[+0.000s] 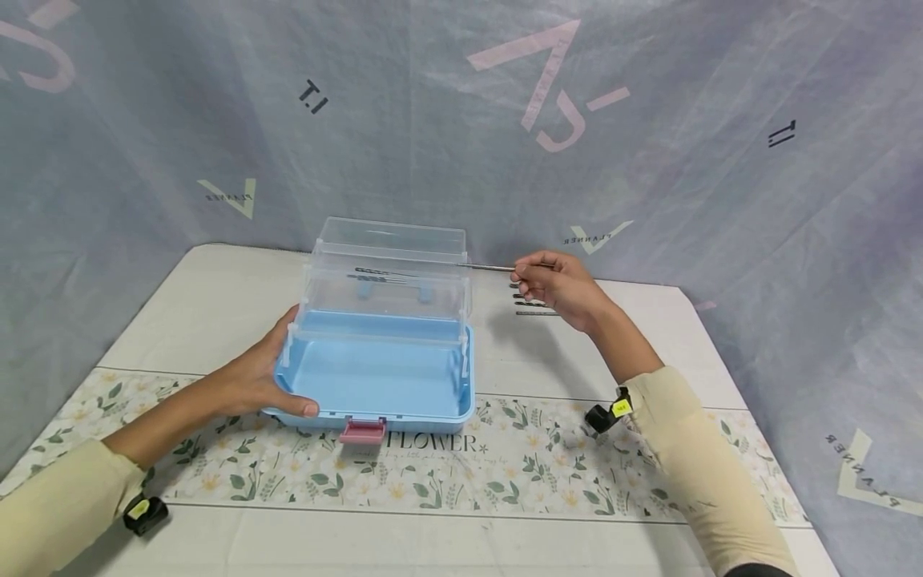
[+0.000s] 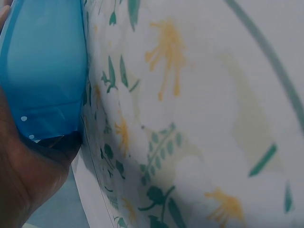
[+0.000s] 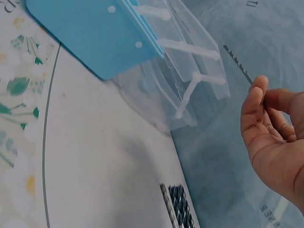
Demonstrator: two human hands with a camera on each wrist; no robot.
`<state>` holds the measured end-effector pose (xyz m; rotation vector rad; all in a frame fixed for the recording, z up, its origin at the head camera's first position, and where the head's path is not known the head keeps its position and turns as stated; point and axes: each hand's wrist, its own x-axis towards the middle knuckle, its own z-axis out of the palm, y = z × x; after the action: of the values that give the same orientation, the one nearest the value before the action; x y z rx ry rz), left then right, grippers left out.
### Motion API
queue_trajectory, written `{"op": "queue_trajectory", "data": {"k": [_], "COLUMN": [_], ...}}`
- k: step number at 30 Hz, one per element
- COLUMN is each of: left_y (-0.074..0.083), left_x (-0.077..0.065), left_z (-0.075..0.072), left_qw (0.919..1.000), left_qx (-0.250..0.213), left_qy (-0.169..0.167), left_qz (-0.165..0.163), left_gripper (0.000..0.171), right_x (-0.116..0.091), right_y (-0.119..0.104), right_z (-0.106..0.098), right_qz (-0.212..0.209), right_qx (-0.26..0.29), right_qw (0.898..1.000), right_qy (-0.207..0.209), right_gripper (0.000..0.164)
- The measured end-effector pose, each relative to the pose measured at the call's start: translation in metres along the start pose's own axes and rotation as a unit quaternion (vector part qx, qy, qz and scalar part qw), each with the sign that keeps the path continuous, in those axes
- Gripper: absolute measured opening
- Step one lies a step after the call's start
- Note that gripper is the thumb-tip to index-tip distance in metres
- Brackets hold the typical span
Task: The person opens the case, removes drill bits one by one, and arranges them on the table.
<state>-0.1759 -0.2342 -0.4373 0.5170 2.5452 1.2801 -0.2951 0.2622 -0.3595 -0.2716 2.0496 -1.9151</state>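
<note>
A light blue plastic toolbox [image 1: 382,375] stands unlatched on the table, its clear tiered trays [image 1: 392,240] raised at the back. My left hand [image 1: 248,383] grips the box's left end, thumb along the front corner; in the left wrist view the hand [image 2: 33,175] wraps the blue end wall [image 2: 45,66]. Between thumb and fingertips, my right hand [image 1: 562,288] pinches a thin drill bit [image 3: 237,61], its fluted tip pointing left toward the trays. Through the clear plastic, several drill bits [image 1: 382,277] show lying in a tray.
Several more drill bits [image 1: 535,313] lie in a row on the table, below the right hand. A pink latch [image 1: 363,431] hangs at the box's front. The table cover [image 1: 346,473] has a floral band. A grey printed curtain [image 1: 404,120] stands behind the table.
</note>
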Motion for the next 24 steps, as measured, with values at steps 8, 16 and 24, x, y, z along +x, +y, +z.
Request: {"op": "queue_trajectory", "data": {"k": [8, 16, 24], "left_y": [-0.001, -0.002, -0.001], "left_x": [0.0, 0.0, 0.0], "left_z": [0.001, 0.002, 0.001], "left_qw": [0.9999, 0.9993, 0.9996], "left_qx": [-0.009, -0.024, -0.022], "left_qy": [0.003, 0.003, 0.001], "left_qz": [0.01, 0.027, 0.015], "left_gripper": [0.166, 0.164, 0.164], "right_x": [-0.012, -0.025, -0.032], "right_y": [0.009, 0.028, 0.055], "right_z": [-0.026, -0.051, -0.072], "right_qz": [0.004, 0.029, 0.068], "right_qx": [0.013, 0.012, 0.007], "right_qw": [1.0, 0.998, 0.995], "right_qy": [0.019, 0.045, 0.068], "right_gripper": [0.028, 0.034, 0.041]}}
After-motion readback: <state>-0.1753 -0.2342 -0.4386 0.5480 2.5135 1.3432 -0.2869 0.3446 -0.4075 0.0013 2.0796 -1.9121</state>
